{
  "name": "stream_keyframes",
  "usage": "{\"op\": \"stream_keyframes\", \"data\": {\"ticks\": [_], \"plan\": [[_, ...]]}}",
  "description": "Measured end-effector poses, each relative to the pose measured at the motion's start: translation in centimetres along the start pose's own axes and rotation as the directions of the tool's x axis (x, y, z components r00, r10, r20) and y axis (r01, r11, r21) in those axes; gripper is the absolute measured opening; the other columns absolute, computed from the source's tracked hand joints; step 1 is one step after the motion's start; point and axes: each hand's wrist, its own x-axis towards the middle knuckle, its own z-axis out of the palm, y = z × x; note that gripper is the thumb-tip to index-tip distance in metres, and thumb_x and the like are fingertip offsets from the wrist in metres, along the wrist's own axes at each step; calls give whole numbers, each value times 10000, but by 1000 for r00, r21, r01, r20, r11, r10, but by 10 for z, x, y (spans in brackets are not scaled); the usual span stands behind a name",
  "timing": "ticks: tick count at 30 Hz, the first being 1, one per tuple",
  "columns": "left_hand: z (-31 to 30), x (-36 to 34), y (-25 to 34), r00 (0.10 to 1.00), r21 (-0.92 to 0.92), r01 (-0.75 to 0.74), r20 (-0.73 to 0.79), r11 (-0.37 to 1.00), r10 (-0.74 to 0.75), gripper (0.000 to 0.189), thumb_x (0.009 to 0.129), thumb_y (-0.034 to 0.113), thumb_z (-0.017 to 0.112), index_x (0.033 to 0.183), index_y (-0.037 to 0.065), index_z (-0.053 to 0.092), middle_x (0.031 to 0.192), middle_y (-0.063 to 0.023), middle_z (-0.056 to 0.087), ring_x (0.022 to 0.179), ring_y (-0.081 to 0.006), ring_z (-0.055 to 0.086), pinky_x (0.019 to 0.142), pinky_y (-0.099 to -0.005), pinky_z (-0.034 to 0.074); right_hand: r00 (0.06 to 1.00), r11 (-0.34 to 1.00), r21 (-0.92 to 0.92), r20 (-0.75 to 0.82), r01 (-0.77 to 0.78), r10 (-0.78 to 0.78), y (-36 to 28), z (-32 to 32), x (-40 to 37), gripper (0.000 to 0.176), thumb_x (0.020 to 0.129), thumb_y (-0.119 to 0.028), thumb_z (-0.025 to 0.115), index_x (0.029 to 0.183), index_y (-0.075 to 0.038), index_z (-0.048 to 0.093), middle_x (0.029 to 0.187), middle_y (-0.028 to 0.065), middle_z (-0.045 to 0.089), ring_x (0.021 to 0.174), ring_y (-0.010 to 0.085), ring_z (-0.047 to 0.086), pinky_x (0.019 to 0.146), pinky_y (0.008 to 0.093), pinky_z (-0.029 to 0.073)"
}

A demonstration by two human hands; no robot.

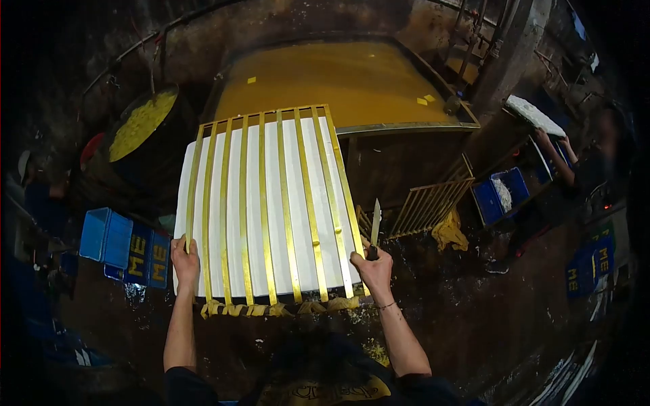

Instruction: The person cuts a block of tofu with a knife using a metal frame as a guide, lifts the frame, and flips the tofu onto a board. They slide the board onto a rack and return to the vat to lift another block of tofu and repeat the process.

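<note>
Dark, wet floor (453, 304) all round, and straight ahead it's the vat (409, 126), broad and full of cloudy orange-yellow liquid (325, 78). Left of it, the drum (166, 145), with yellow stuff inside. Front and centre, here's the rack (267, 237), brass-coloured slats over a white slab (256, 203), and its far end overlaps the vat's near left corner from this angle; whether they touch, I can't tell. Those slats run lengthways, away from the body towards the vat, fanned a little by the lens, and the rack lies between the two hands, reaching forward beyond both sets of fingers. Neither hand is clearly nearer: they sit on opposite sides, close to the near end.

Off to the right, another person (563, 166) has a white block (535, 115); a second rack (440, 185) leans nearer in, and blue crates (108, 233) stand at far left. Left hand (185, 265): fingers closed on the rack's left edge, no wide gap there. Right hand (376, 271): thumb at the right edge, fingers curled narrow around the knife (376, 220), blade upright in view, just outside the slats. Along the near end, yellowish wraps (271, 310); smallest of all, yellow scraps (252, 80) in the vat.
</note>
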Motion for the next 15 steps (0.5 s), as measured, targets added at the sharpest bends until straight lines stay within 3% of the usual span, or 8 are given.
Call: {"op": "stream_keyframes", "data": {"ticks": [4,6,8,10,11,14,15], "plan": [[-6,-4,7,999,31,29,16,999,-29,266,887,70,612,1109,-76,624,995,-215,558,956,-357,546,866,-427,447,1000,999,34,23,-8,7,2,1,0,447,765,-139,748,1157,55,656,613,-88,494,583,13,417,561,201,375],[-13,-10,11,1000,55,26,1,998,-26,288,883,82,629,1122,-79,617,1039,-225,553,1004,-364,536,895,-430,438,993,969,226,74,-103,89,2,-2,2,346,759,-182,779,1035,18,718,624,-62,529,586,49,432,580,240,406],[-26,-31,16,996,196,70,-70,978,-57,373,868,122,671,1171,-75,582,1144,-238,510,1108,-379,482,958,-449,401,994,980,181,86,-86,71,8,-6,1,342,776,-162,779,1049,32,707,637,-70,521,596,40,421,575,225,389],[-38,-60,10,987,188,110,-132,976,-86,410,864,139,682,1197,-65,560,1172,-240,488,1137,-385,458,972,-459,387,996,988,148,86,-36,24,-1,-8,-6,374,767,-170,785,1068,34,695,655,-58,524,613,43,434,586,226,401],[-44,-75,8,977,179,143,-183,973,-110,448,859,156,692,1224,-56,539,1200,-243,466,1167,-392,435,986,-468,373,994,989,140,106,-48,33,6,-7,-5,398,763,-150,784,1101,33,682,730,-31,609,660,44,500,625,235,440],[-52,-110,19,845,26,510,-200,860,-495,335,880,149,672,1132,-24,534,1170,-183,462,1048,-282,462,925,-397,398,987,979,196,159,-50,19,10,-4,-3,421,753,-125,785,1126,34,672,839,13,683,732,57,570,682,245,476],[-46,-121,10,777,-151,595,-142,789,-613,304,893,151,662,1111,-14,531,1134,-154,476,1009,-242,462,905,-367,400,988,982,180,154,-59,31,9,-4,-2,414,753,-106,773,1119,52,665,923,56,710,786,79,604,722,250,491]]}}
